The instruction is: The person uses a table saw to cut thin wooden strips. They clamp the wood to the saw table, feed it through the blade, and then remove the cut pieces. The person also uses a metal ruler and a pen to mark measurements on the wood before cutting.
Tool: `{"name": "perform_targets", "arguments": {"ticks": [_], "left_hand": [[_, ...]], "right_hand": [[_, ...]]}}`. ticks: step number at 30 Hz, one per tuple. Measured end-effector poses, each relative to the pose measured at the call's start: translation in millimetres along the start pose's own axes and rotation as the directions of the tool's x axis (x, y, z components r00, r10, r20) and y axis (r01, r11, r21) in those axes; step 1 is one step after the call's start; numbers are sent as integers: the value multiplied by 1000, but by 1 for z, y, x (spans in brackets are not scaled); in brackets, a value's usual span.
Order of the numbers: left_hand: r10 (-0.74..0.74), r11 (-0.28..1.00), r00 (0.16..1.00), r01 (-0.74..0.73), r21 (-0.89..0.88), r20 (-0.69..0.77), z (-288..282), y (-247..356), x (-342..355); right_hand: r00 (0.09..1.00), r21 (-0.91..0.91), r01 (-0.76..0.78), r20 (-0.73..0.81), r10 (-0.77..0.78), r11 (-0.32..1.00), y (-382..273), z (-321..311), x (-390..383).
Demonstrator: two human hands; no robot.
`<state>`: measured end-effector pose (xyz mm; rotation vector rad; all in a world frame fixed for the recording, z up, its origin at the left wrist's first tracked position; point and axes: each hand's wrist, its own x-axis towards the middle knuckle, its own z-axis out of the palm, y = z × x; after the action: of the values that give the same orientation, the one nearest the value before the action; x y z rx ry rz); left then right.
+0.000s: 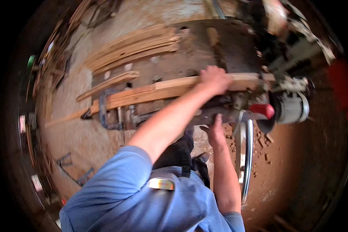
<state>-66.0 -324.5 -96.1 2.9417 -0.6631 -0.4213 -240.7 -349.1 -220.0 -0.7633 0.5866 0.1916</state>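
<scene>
A long wooden board (139, 94) lies across the near part of a dark workbench (197, 50). My left hand (214, 79) reaches over and is closed on a pale wooden piece (178, 82) along that board. Lower down, my right hand (215, 133) is at the bench's near edge, thumb pointing up against it and fingers spread to the left. Just right of the hands sits a machine with a grey motor (292, 107) and a red rounded part (263, 110). A dark C-clamp (103, 110) grips the board's left stretch.
Several wooden strips (139, 45) are stacked on the bench's far left, with a shorter strip (108, 85) nearer. A curved metal bar (248, 162) hangs below the machine. Small wood offcuts (265, 152) litter the floor. More timber (58, 58) leans at far left.
</scene>
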Motion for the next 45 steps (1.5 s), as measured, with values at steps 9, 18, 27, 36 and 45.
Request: {"name": "perform_targets", "arguments": {"ticks": [9,18,27,36,45], "left_hand": [[40,953,999,-28,-302,31,-19,-33,35],[231,955,966,-202,218,-118,-109,-134,-11],[65,977,864,46,208,-499,-80,-386,-113],[-184,972,792,236,14,-583,-54,-404,-140],[-320,948,947,320,-7,13,-57,-475,-204]], "right_hand": [[998,-72,-66,9,66,995,-5,-14,14],[999,-90,-31,34,34,995,-18,-1,9],[996,-87,-11,83,19,996,-14,-6,9],[995,-93,6,98,3,996,-17,-7,7],[999,-104,5,38,-1,995,-17,2,3]]}}
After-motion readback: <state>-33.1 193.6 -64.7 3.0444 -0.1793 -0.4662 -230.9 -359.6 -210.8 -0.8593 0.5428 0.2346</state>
